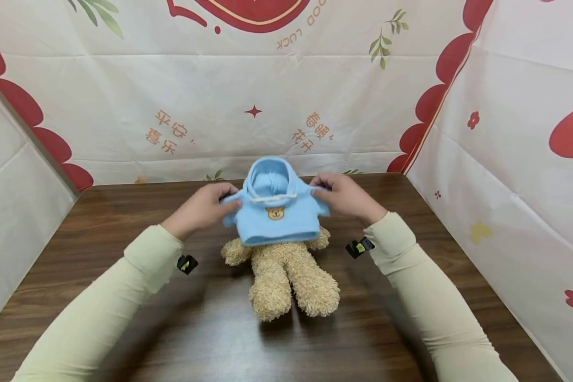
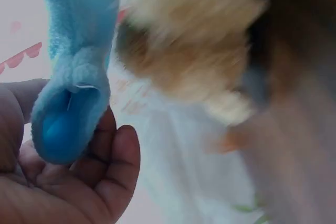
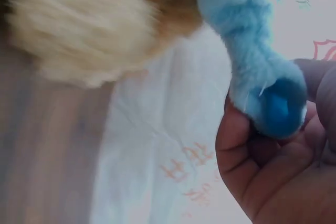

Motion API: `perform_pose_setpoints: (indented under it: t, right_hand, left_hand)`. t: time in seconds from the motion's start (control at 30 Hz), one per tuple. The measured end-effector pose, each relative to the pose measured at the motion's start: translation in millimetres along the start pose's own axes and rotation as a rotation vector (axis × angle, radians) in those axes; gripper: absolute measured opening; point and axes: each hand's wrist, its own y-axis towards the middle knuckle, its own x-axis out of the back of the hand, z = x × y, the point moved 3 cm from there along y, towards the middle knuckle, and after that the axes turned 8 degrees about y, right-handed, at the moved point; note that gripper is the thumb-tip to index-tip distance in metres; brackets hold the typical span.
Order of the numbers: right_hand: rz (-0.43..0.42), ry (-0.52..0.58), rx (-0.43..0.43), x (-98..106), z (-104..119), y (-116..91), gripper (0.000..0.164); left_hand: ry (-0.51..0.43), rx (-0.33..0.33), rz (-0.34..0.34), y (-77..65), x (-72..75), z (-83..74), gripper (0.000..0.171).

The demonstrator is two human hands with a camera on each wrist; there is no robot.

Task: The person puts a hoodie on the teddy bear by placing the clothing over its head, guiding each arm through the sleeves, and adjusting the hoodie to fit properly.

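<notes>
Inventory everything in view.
Plush toy: one, tan, on the table
Table: one, brown, beneath the toy
Hoodie: one, light blue, held over the toy
Bear-face patch: one, brown, on the hoodie's front
Printed cloth: count unclear, white with red, behind and beside the table
Wrist devices: two, black, one per wrist
Person's sleeves: two, pale yellow, on the forearms
Left hand: one, bare, gripping a hoodie sleeve
Right hand: one, bare, gripping the other sleeve

A white cloth point(image 1: 219, 85) hangs behind a wood-grain table point(image 1: 215, 339); red scallops point(image 1: 21, 101) mark the cloth.
</notes>
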Motion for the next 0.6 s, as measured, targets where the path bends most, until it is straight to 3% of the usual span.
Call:
perform_pose_setpoints:
  t: [0.17,0.33,0.5,0.6]
  right_hand:
    - [-0.086,0.047,-0.03,24,19,37,0.016]
    - [-0.208,0.012,-0.025,34,20,84,0.021]
    - [-0.223,-0.066,-0.041,20,-8,119,0.02]
    - [-0.173,-0.141,-0.074,6,-31,130,0.019]
  left_hand:
    - [-0.037,0.024,-0.051,34.5,31.0,-13.8,0.024]
    - [0.071,0.015,-0.175,80.0,45.4,-8.8,0.025]
    - [0.167,0.034,-0.235,112.0,27.2,23.6,0.024]
    - [0.212,0.067,-0.187,117.9,6.3,44.0,0.028]
